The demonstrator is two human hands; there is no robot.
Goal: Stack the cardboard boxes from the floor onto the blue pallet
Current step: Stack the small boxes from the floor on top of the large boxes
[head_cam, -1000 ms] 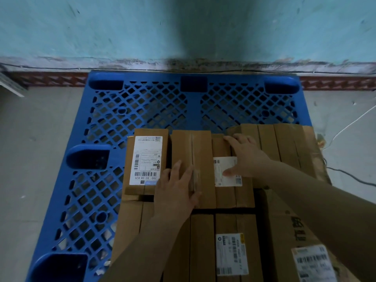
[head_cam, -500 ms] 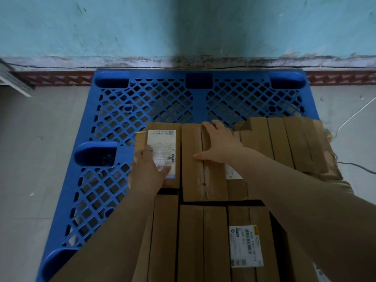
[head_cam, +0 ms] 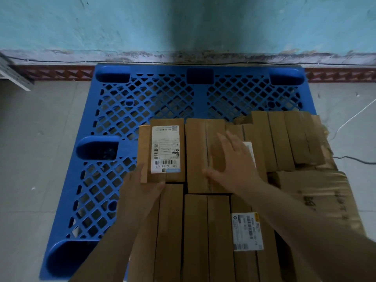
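Labelled box (head_cam: 165, 152) sits on top of the stack on the pallet (head_cam: 142, 102), at the stack's far-left corner, long side running away from the camera, white shipping label face up. Left hand (head_cam: 142, 185) at its near end; fingers mostly hidden under or behind the box edge, so cannot tell if they curl round it or only press. Plain box (head_cam: 205, 155) lies just right of it, parallel, a narrow dark gap between the two. Right hand (head_cam: 234, 159) lies flat on the plain box, fingers straight and spread, thumb out to the left, palm down, gripping nothing. A second white label (head_cam: 249, 147) shows partly under that hand's far side.

More boxes (head_cam: 289, 139) stand side by side to the right in the far row, tops a bit uneven. Near row (head_cam: 195, 237) of long boxes runs toward the camera, one with a white and yellow label (head_cam: 247, 232). Large flat carton (head_cam: 317, 196) with dark print sits at the right, partly under the right forearm. All boxes are on the right and near part of the pallet; the far and left lattice is bare blue.

Pallet is pushed against a turquoise wall (head_cam: 101, 23) with a red patterned skirting (head_cam: 61, 72). Grey floor (head_cam: 30, 159) on both sides. White cable (head_cam: 354, 117) and dark cable (head_cam: 356, 159) on the floor at right. Grey metal piece (head_cam: 12, 76) at far left edge.
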